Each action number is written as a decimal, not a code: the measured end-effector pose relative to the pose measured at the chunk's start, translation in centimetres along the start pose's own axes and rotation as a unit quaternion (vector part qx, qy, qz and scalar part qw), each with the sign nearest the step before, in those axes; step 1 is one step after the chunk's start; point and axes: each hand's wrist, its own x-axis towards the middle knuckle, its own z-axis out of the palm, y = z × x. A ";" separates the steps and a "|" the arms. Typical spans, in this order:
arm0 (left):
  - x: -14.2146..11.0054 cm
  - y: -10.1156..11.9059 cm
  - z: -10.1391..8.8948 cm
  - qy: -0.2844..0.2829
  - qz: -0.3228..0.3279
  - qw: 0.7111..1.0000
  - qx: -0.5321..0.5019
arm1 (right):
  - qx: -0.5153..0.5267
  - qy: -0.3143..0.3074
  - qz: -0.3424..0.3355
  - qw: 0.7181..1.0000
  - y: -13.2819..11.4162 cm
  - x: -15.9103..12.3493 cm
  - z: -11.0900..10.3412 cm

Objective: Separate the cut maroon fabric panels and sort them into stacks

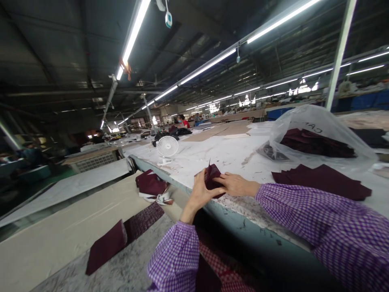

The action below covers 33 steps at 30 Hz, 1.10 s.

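Observation:
Near the edge of the white-topped table point(194, 166), a folded piece of dark maroon fabric point(212, 174) is between my two hands. My left hand point(202, 190) grips it from the left, thumb stretched toward the right. From the right, my right hand point(235, 184) closes its fingers on the same fabric. A fanned stack of maroon fabric pieces point(322, 180) lies to the right, above my right sleeve. On the lower surface at left rest a flat maroon piece point(107, 245) and a strip with a patterned face point(144, 221).
A small white fan point(167, 147) stands on the table. A clear plastic bag point(328, 117) holds more dark pieces at right. A maroon bundle with white strips point(151, 183) lies on the left surface. A dark gap separates the surfaces. A person in red point(184, 122) is far off.

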 end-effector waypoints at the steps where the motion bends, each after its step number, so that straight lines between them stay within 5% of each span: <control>1: 0.1 0.2 0.7 -0.006 0.015 0.999 0.049 | -0.010 0.000 -0.001 1.000 0.0 0.0 0.1; 4: 0.8 0.2 1.4 0.030 -0.015 0.991 0.129 | -0.033 -0.007 0.000 0.999 -0.2 0.0 0.2; 10: 1.2 -2.0 -0.5 0.069 -0.061 0.984 0.151 | -0.019 -0.006 0.032 0.999 -0.4 0.0 -1.7; 13: 1.1 -2.8 -0.4 0.039 -0.037 0.983 0.175 | -0.039 0.096 0.075 0.992 -1.3 0.3 -4.0; 16: 1.1 -2.9 0.4 0.019 -0.028 0.982 0.188 | -0.057 0.146 -0.032 0.987 -2.5 1.0 -5.8; 18: 0.9 -2.6 0.5 0.063 -0.022 0.979 0.191 | -0.051 0.096 -0.100 0.989 -2.9 1.7 -6.2; 22: -0.8 -1.6 -0.5 0.238 0.075 0.941 0.228 | -0.043 0.040 -0.050 0.997 -2.2 2.9 -5.9; 24: -1.7 -1.0 -0.9 0.195 0.158 0.936 0.245 | -0.035 0.029 -0.028 0.999 -1.7 3.3 -5.8; 27: -2.3 -0.6 -0.5 0.030 0.225 0.937 0.267 | 0.012 0.021 0.002 1.000 -1.6 3.8 -5.9; 29: -2.2 -1.0 0.3 -0.032 0.211 0.935 0.283 | 0.062 0.034 0.031 0.997 -2.0 4.2 -5.8; 33: -1.7 -2.0 1.4 -0.066 0.147 0.941 0.296 | 0.135 0.079 0.100 0.983 -1.7 5.4 -6.0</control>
